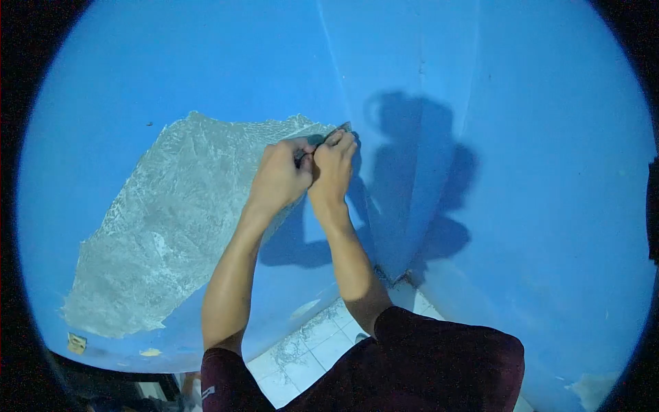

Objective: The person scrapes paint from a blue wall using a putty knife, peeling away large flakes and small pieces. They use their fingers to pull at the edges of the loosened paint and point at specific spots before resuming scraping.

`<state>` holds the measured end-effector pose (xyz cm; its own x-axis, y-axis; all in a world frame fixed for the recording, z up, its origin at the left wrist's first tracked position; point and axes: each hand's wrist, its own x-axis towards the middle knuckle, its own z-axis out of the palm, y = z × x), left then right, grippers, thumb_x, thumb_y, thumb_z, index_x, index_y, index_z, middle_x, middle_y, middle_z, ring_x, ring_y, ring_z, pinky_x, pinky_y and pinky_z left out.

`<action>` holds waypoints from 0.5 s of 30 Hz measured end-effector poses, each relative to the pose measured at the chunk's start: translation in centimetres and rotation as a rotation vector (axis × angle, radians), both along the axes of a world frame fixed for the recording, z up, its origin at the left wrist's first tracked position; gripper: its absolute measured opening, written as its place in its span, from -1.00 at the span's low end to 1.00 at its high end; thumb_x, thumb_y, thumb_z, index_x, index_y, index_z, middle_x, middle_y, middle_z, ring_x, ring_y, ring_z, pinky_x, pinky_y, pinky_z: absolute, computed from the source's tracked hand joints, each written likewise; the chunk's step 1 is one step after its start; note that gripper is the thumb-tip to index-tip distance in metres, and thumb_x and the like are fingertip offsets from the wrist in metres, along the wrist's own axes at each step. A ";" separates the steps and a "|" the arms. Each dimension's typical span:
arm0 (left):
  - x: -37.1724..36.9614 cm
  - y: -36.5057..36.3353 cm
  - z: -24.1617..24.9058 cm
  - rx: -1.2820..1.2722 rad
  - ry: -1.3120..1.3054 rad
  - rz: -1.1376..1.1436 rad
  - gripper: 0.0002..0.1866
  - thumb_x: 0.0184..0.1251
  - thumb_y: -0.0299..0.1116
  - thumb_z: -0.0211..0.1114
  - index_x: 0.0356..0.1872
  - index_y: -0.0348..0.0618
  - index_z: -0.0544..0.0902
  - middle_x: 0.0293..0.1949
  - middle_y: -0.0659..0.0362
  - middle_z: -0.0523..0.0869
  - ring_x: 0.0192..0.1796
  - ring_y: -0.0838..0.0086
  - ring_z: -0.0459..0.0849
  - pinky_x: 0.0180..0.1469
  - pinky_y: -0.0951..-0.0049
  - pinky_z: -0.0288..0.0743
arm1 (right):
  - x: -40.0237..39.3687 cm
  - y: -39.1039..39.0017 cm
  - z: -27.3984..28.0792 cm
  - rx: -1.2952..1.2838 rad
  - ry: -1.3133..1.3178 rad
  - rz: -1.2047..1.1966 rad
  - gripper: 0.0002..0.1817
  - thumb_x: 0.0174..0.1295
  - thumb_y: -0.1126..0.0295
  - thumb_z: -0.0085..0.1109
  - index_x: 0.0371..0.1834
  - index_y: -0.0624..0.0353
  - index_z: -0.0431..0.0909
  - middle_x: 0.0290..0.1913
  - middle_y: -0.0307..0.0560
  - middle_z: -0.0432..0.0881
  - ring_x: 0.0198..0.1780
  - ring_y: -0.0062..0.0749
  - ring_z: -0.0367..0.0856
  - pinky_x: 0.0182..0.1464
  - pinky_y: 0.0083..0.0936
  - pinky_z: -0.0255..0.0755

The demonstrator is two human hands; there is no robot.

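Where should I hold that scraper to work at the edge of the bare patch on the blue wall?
Hold the scraper by its handle end, coming from below with both hands stacked, as the left hand and right hand are now. Only its blade tip shows past the fingers, at the bare patch edge, so a low grip probably keeps the blade free.

The wall [206, 62] is showing a bright, even blue, broken by a large patch [171, 220] of mottled grey and whitish bare plaster with rough, flaky edges. The scraper [341, 128] is looking dark grey. The sleeves [425, 357] are showing deep maroon. The floor tiles [309, 350] are appearing white with grey speckled smears.
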<state>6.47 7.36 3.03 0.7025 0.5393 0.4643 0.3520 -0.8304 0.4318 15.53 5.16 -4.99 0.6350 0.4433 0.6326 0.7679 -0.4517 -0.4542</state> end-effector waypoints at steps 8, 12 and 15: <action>-1.9 -2.6 0.8 -0.048 0.035 0.033 -0.76 0.18 -0.55 0.27 -0.13 -0.36 0.72 -0.31 -0.21 0.75 -0.26 0.01 0.77 -0.13 0.25 0.60 | -1.5 -2.7 -0.1 0.236 0.173 0.266 -0.30 -0.03 0.60 0.37 0.22 0.63 0.29 0.12 0.30 0.37 0.22 0.24 0.43 0.15 -0.16 0.58; -1.6 -3.0 2.2 -0.033 0.108 0.077 -0.74 0.18 -0.53 0.28 -0.10 -0.36 0.72 -0.28 -0.22 0.76 -0.20 -0.02 0.78 -0.07 0.18 0.60 | -1.4 -2.4 -0.5 0.301 0.146 0.263 -0.28 0.00 0.57 0.36 0.26 0.62 0.29 0.20 0.36 0.38 0.21 0.33 0.44 0.18 -0.03 0.52; -1.4 -3.3 3.0 -0.049 0.146 0.075 -0.73 0.18 -0.52 0.28 -0.09 -0.36 0.72 -0.27 -0.22 0.76 -0.20 -0.03 0.77 -0.06 0.17 0.60 | -0.9 -2.4 -0.5 0.269 0.190 0.313 -0.29 0.08 0.50 0.33 0.28 0.64 0.26 0.26 0.41 0.37 0.22 0.34 0.45 0.21 0.01 0.49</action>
<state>5.07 4.07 5.98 0.7175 0.6123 0.3321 0.4741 -0.7786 0.4111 14.62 2.79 -5.50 0.6126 0.4679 0.6370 0.7405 -0.0580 -0.6695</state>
